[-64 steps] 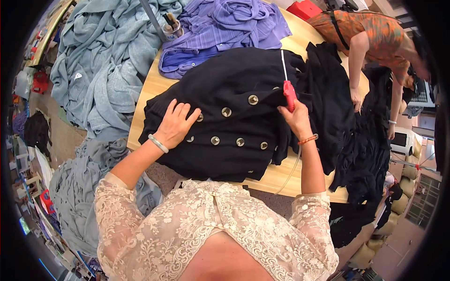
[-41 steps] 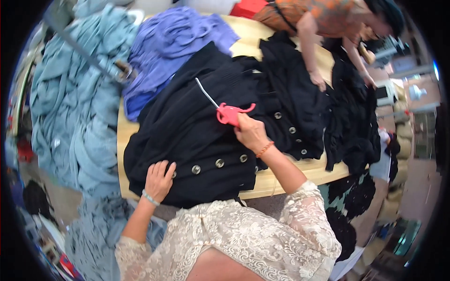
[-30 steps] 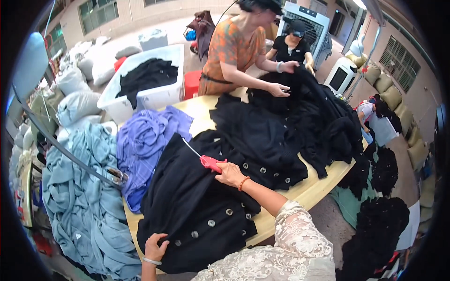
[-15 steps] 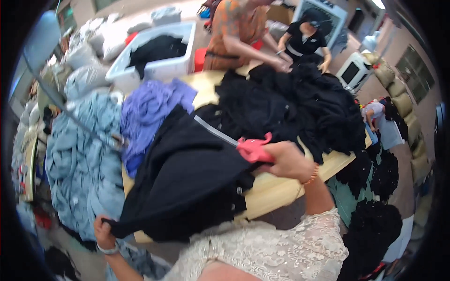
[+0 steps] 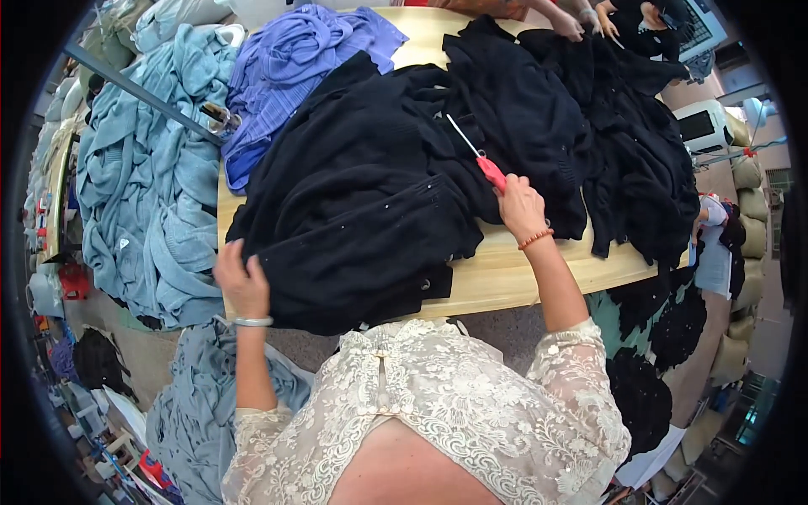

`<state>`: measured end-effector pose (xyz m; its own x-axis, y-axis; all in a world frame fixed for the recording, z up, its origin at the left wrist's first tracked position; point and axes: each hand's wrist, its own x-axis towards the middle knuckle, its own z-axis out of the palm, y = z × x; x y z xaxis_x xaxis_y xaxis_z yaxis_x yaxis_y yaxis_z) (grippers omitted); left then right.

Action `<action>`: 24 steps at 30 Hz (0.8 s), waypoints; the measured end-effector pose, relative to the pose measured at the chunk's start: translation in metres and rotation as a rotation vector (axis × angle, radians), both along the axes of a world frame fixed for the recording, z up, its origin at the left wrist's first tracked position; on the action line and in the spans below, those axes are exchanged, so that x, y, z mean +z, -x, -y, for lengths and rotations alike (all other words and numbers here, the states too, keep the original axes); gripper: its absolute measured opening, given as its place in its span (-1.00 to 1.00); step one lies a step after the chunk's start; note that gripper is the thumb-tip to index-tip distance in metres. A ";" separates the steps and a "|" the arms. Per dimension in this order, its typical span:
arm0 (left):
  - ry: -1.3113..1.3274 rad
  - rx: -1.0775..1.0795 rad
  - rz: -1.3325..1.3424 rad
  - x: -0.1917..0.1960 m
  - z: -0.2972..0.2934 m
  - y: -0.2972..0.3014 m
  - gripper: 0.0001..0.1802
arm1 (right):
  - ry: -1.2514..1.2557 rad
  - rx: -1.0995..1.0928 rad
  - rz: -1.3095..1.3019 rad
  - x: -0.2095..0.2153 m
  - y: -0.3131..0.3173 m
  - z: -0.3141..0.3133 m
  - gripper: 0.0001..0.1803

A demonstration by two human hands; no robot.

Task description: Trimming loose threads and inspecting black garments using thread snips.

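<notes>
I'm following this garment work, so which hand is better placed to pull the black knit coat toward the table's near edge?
Probably the left hand: it already grips the black knit coat at its near-left edge. The right hand holds red-handled snips.

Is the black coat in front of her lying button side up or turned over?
Turned over: the black coat shows a plain back, no button rows. Her left hand grips its edge.

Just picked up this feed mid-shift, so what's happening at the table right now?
A person in a lace top is working on a black coat spread over a wooden table. The left hand grips the coat's near edge, while the right hand holds red-handled snips against the fabric. More black garments are piled to the right, purple and pale blue ones to the left. Another person's hands work at the far edge.
</notes>
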<state>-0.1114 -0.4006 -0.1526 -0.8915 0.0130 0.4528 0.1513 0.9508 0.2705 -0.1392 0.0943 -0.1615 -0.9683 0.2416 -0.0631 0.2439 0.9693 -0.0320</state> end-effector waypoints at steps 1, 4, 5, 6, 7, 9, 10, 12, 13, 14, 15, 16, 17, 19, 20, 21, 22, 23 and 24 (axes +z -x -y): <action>-0.071 -0.148 -0.001 0.009 -0.033 -0.002 -0.64 | 0.024 0.010 -0.040 0.002 -0.011 -0.002 -0.72; -0.199 -0.587 0.070 0.028 -0.140 -0.003 -0.58 | 0.234 0.029 -0.230 0.013 -0.039 -0.011 -0.72; -0.200 -0.719 0.082 0.018 -0.169 0.001 -0.54 | 0.305 0.010 -0.212 0.017 -0.047 -0.014 -0.70; -0.146 -0.810 0.083 0.005 -0.196 0.006 -0.50 | 0.370 -0.017 -0.199 0.020 -0.054 -0.017 -0.69; -0.066 -0.850 0.118 -0.012 -0.215 0.010 -0.41 | 0.449 0.014 -0.215 0.024 -0.055 -0.011 -0.67; 0.055 -0.854 0.195 -0.042 -0.237 0.019 -0.37 | 0.449 0.034 -0.085 0.032 -0.059 -0.008 -0.68; 0.101 -0.838 0.230 -0.059 -0.240 0.026 -0.36 | 0.398 0.097 -0.040 0.032 -0.060 -0.010 -0.72; 0.124 -0.864 0.207 -0.074 -0.244 0.032 -0.38 | 0.378 0.183 0.082 0.035 -0.072 -0.021 -0.77; 0.102 -0.882 0.187 -0.078 -0.246 0.034 -0.39 | 0.397 0.220 0.063 0.032 -0.080 -0.027 -0.80; 0.101 -0.907 0.186 -0.073 -0.251 0.033 -0.40 | 0.448 0.188 0.118 0.035 -0.088 -0.029 -0.80; 0.095 -0.900 0.204 -0.070 -0.254 0.035 -0.40 | 0.501 0.167 0.170 0.038 -0.088 -0.029 -0.80; 0.090 -0.891 0.223 -0.069 -0.253 0.034 -0.40 | 0.478 0.222 0.196 0.041 -0.090 -0.024 -0.78; 0.089 -0.885 0.223 -0.073 -0.253 0.035 -0.39 | 0.464 0.258 0.209 0.041 -0.088 -0.018 -0.77; 0.111 -0.863 0.213 -0.081 -0.250 0.036 -0.38 | 0.452 0.308 0.239 0.043 -0.077 0.005 -0.76; 0.123 -0.862 0.192 -0.084 -0.248 0.035 -0.38 | 0.466 0.352 0.237 0.041 -0.072 0.019 -0.77; 0.141 -0.881 0.270 -0.079 -0.249 0.037 -0.37 | 0.476 0.389 0.234 0.042 -0.066 0.034 -0.78; 0.110 -0.888 0.212 -0.084 -0.249 0.037 -0.38 | 0.509 0.463 0.223 0.050 -0.061 0.049 -0.76; 0.080 -0.891 0.151 -0.090 -0.248 0.036 -0.38 | 0.530 0.522 0.205 0.047 -0.060 0.063 -0.76; 0.060 -0.898 0.117 -0.093 -0.247 0.036 -0.38 | 0.554 0.587 0.184 0.044 -0.061 0.074 -0.76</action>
<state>-0.1469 -0.1541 -0.2457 -0.5750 0.7462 0.3357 0.8170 0.5015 0.2846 -0.0782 0.0204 -0.1173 -0.8898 -0.4130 -0.1942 -0.2491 0.7960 -0.5516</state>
